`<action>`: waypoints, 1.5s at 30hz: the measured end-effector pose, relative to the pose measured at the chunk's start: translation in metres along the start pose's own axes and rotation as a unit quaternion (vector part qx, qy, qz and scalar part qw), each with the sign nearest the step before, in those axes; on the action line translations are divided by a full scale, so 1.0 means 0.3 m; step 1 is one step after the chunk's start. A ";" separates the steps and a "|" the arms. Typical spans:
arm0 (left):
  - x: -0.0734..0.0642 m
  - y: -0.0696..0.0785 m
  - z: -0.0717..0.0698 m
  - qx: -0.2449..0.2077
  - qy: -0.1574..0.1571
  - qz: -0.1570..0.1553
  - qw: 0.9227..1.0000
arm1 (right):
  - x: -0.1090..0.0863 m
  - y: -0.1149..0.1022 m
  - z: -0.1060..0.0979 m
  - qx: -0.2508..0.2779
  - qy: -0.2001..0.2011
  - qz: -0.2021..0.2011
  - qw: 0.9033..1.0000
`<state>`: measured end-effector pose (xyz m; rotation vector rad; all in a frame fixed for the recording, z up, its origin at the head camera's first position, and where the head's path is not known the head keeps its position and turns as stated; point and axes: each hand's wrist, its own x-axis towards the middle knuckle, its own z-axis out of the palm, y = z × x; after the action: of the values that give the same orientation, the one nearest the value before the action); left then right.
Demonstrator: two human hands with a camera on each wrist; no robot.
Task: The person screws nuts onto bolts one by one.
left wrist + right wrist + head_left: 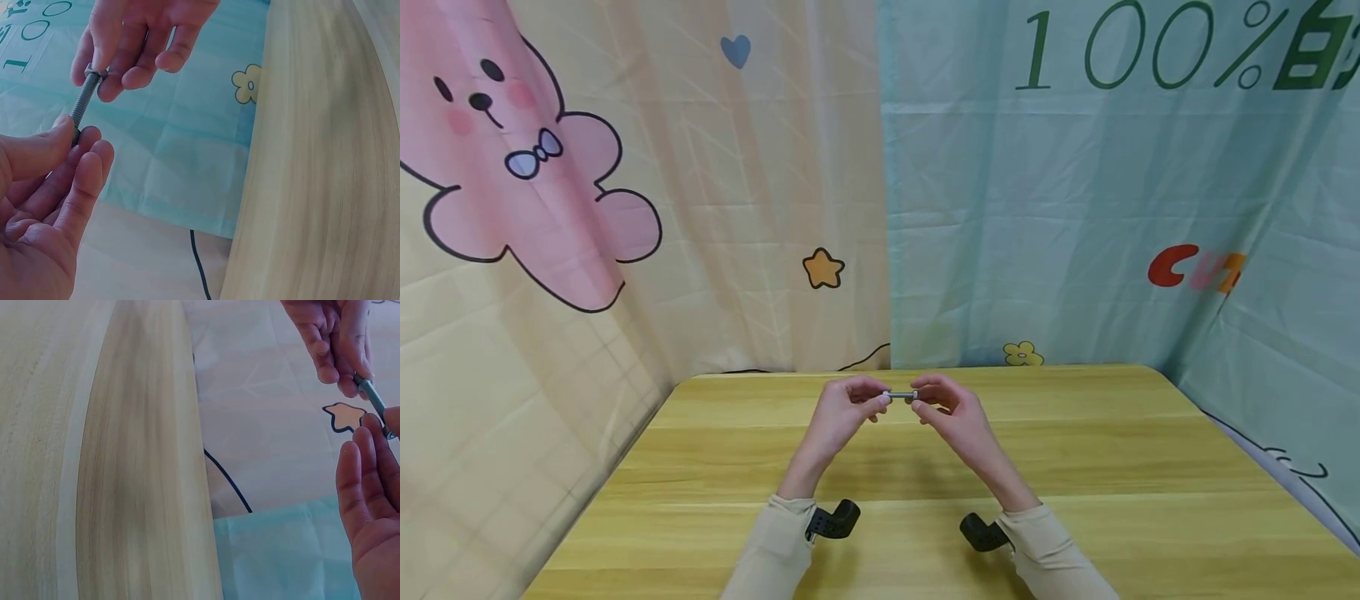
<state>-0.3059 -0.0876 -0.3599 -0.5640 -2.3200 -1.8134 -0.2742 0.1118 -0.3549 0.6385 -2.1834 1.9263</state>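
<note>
bolt [902, 395] spans level above the table [902, 542], pinched at one end by the left hand [844, 408] and at the other by the right hand [957, 412]; both holds seem done, bare thread shows between, what is left i cannot tell.

A tabletop nook screened by printed cloth [497, 375]; whether in a home, studio or elsewhere cannot be told. Behind the wood-grain table [895, 550], a cream curtain [760, 167] with a pink cartoon animal [542, 196] meets a pale teal curtain [1000, 192] with a yellow flower [1023, 354]; cloth also hangs along the table's left and right sides.
</note>
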 end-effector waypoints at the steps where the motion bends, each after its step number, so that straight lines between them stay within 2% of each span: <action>1: 0.001 0.002 0.001 0.001 0.000 0.000 1.000 | -0.001 -0.002 0.000 0.000 -0.001 -0.002 1.000; 5: 0.001 0.006 0.002 0.005 0.000 0.002 1.000 | -0.003 -0.003 -0.002 0.003 -0.004 -0.005 1.000; 8: -0.001 0.006 0.001 0.003 -0.004 0.003 1.000 | -0.002 -0.002 -0.005 0.004 -0.002 0.012 1.000; 15: -0.001 -0.005 0.005 0.000 -0.014 0.006 1.000 | 0.035 0.104 -0.015 -0.019 0.015 0.041 0.999; 20: -0.004 -0.004 0.003 0.007 -0.015 0.009 1.000 | 0.036 0.118 -0.013 -0.031 0.017 0.047 0.998; 25: -0.004 -0.002 0.001 0.007 -0.010 0.009 1.000 | 0.036 0.116 -0.020 -0.018 0.024 0.024 0.999; 31: -0.002 0.003 0.002 0.001 -0.004 -0.003 1.000 | 0.029 0.109 -0.032 -0.014 0.001 -0.010 1.000; 38: -0.021 0.063 0.003 0.000 -0.010 -0.006 1.000 | 0.026 0.101 -0.031 -0.008 -0.014 -0.008 1.000; 41: -0.019 0.054 0.004 -0.001 -0.010 -0.003 1.000 | 0.020 0.069 -0.026 -0.008 -0.022 -0.012 1.000; 45: -0.003 0.012 0.008 0.001 -0.004 -0.004 1.000 | 0.006 0.012 -0.023 -0.008 -0.027 0.000 1.000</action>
<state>-0.3034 -0.0849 -0.3575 -0.5621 -2.3332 -1.8152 -0.2783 0.1183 -0.3564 0.6950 -2.2283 1.9127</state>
